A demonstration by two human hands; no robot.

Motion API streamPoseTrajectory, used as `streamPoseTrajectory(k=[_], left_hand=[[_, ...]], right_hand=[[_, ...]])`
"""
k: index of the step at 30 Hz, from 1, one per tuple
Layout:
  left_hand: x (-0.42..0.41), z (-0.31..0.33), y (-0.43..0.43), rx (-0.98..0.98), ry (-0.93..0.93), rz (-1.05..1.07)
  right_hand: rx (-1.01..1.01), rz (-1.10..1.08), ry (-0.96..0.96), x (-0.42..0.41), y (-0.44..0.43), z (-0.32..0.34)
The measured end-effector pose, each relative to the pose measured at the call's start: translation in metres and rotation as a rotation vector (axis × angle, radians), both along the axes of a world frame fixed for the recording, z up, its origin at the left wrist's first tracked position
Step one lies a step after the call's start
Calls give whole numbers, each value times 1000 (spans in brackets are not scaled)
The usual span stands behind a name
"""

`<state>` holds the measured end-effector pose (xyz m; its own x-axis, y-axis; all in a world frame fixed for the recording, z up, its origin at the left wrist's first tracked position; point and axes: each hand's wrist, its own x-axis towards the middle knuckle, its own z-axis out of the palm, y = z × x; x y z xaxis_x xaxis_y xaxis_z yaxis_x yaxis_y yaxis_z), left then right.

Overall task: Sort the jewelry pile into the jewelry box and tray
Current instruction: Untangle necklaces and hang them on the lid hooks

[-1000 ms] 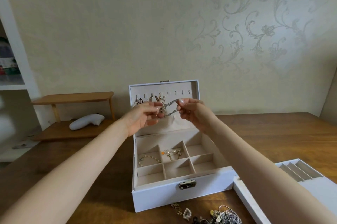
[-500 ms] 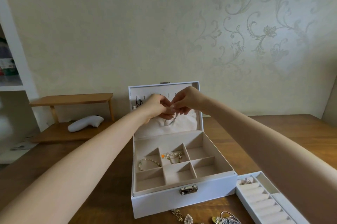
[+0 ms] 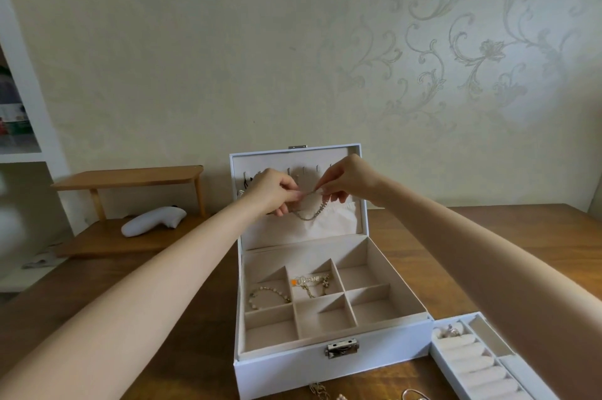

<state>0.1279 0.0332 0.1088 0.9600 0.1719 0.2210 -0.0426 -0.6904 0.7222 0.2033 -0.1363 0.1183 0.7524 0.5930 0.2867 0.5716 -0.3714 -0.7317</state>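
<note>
Our fingertips (image 3: 294, 195) pinch the two ends of a thin silver chain (image 3: 309, 213). The left hand (image 3: 272, 192) curls round one end, the right hand (image 3: 347, 183) nips the other between thumb and forefinger, and the slack hangs between them in a short loop. We hold the chain in front of the inside of the open lid (image 3: 356, 204), just below its row of hooks (image 3: 303, 170) and above the gathered pouch (image 3: 329, 228).

We judge the chain light, limp and a little slippery, with links fine enough to kink or snag. It will not hold a shape, so the ends are the place to grip it, kept lightly taut. Whether a clasp is fastened we cannot tell.

Below, the jewelry box (image 3: 286, 373) holds a beaded bracelet (image 3: 268, 297) in one small left compartment and a gold piece with an orange tag (image 3: 312, 282) in the one beside it. The tray (image 3: 479, 367) lies just beside the box's front right corner, and the pile (image 3: 317, 390) shows at the table's (image 3: 195, 350) near edge.
</note>
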Motion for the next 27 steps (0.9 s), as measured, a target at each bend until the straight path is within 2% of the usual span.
streamPoseTrajectory(k=[4,8,15,21,24,27], left_hand=[[-3,4,-7,-334,109,-198],[2,3,-9,-366,74,-146],[8,1,-17,-219,-152,31],[18,-5,-26,100,-488,410],[20,-2,-31,227,-542,465],[25,-2,-30,346,-523,492]], right_hand=[[-15,23,2,-5,6,2],[14,19,-21,-6,12,8],[70,-92,-26,0,12,-2],[372,-319,-56,-2,31,-12],[453,-375,-64,-1,43,-14],[444,-452,-103,4,49,-16]])
